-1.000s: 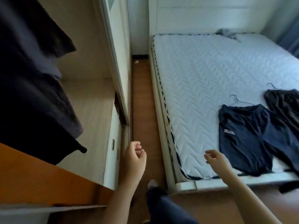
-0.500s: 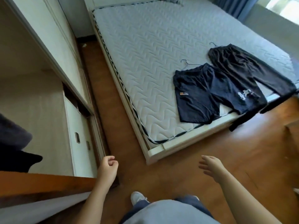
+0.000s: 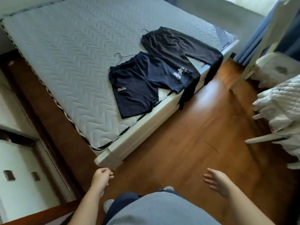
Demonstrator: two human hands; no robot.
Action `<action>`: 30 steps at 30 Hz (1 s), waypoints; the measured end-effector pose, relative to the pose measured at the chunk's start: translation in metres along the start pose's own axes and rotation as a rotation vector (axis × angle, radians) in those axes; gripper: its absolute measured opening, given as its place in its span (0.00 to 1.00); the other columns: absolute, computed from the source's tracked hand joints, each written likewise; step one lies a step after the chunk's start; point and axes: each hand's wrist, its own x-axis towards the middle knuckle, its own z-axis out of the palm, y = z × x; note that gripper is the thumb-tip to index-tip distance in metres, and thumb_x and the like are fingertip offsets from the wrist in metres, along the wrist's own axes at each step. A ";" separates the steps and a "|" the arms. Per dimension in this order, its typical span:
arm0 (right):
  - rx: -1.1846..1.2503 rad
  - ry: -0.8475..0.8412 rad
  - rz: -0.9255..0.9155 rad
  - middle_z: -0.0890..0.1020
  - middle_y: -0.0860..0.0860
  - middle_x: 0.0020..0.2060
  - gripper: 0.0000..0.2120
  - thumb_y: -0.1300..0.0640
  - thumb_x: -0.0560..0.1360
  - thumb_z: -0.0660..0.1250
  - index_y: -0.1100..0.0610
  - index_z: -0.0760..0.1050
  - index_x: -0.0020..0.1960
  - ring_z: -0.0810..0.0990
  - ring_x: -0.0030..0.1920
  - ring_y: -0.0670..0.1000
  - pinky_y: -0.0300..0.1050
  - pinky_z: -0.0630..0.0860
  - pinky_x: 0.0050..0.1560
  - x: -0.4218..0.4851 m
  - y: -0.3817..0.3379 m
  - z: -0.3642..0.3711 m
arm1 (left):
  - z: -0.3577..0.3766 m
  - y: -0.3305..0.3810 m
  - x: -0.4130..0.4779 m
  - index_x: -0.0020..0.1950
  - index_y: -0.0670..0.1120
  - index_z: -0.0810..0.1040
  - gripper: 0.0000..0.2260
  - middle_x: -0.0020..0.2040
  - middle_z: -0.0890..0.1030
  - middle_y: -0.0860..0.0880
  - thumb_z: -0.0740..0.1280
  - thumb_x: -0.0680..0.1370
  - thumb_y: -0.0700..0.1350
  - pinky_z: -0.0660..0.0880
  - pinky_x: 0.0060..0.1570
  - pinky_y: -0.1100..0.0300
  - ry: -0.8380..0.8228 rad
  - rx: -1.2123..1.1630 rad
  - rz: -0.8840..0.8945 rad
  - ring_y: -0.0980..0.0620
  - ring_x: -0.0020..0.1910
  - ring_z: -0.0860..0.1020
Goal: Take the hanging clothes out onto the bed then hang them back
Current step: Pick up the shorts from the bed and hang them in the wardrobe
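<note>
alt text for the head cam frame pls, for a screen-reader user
Navy shorts and black trousers, each on a wire hanger, lie side by side on a bare quilted mattress, trouser legs hanging over its edge. The person's left hand and right hand hang empty above the wooden floor.

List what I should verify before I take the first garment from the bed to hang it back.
1. Hands free: left hand and right hand hold nothing, ok.
2. Shorts flat on the mattress: ok.
3. Hanger hooks exposed, shorts hook and trousers hook: ok.
4. Trousers wholly on the mattress: not ok, the legs hang over its edge.
5. Hangers seated inside the waistbands: cannot tell.
</note>
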 end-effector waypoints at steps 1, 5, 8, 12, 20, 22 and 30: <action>0.021 0.027 0.016 0.77 0.58 0.55 0.17 0.54 0.79 0.57 0.61 0.67 0.65 0.76 0.54 0.59 0.56 0.67 0.63 0.008 0.004 -0.020 | 0.022 0.007 -0.002 0.60 0.40 0.71 0.11 0.51 0.78 0.42 0.57 0.79 0.40 0.67 0.34 0.58 -0.027 0.000 -0.010 0.46 0.48 0.77; 0.120 0.087 0.088 0.76 0.60 0.62 0.19 0.55 0.79 0.57 0.61 0.66 0.68 0.75 0.53 0.57 0.51 0.65 0.55 0.028 0.018 -0.078 | 0.087 0.038 -0.003 0.60 0.40 0.71 0.11 0.50 0.77 0.42 0.59 0.79 0.40 0.68 0.35 0.57 -0.111 0.180 0.023 0.46 0.47 0.77; 0.215 0.128 0.142 0.74 0.61 0.64 0.19 0.56 0.80 0.56 0.62 0.65 0.68 0.75 0.59 0.61 0.52 0.66 0.58 0.040 0.025 -0.100 | 0.106 0.059 0.012 0.59 0.38 0.72 0.11 0.49 0.78 0.40 0.61 0.77 0.39 0.71 0.44 0.54 -0.099 0.291 0.027 0.45 0.45 0.77; 0.270 0.125 0.192 0.74 0.63 0.65 0.20 0.57 0.79 0.57 0.63 0.64 0.69 0.74 0.62 0.62 0.56 0.63 0.67 0.070 -0.002 -0.109 | 0.123 0.091 0.048 0.58 0.30 0.71 0.13 0.38 0.76 0.40 0.57 0.77 0.37 0.71 0.56 0.40 -0.051 0.298 -0.071 0.45 0.35 0.74; 0.056 0.097 0.036 0.77 0.57 0.50 0.08 0.57 0.79 0.58 0.60 0.70 0.54 0.76 0.50 0.58 0.55 0.68 0.62 0.160 -0.168 -0.111 | 0.214 0.223 0.098 0.56 0.38 0.72 0.09 0.46 0.76 0.41 0.56 0.79 0.38 0.70 0.47 0.54 -0.096 0.191 -0.061 0.44 0.42 0.75; -0.027 0.115 0.045 0.77 0.57 0.46 0.10 0.57 0.78 0.59 0.62 0.71 0.55 0.77 0.42 0.56 0.51 0.73 0.50 0.179 -0.212 -0.115 | 0.236 0.265 0.111 0.52 0.38 0.72 0.08 0.43 0.76 0.42 0.55 0.78 0.38 0.69 0.39 0.57 -0.128 0.223 -0.030 0.48 0.37 0.75; -0.055 0.068 -0.115 0.76 0.57 0.41 0.05 0.64 0.78 0.58 0.60 0.71 0.52 0.75 0.29 0.48 0.27 0.64 0.16 0.240 -0.386 -0.123 | 0.316 0.417 0.150 0.38 0.45 0.72 0.09 0.36 0.76 0.44 0.55 0.76 0.38 0.68 0.39 0.56 -0.219 0.350 0.117 0.47 0.36 0.72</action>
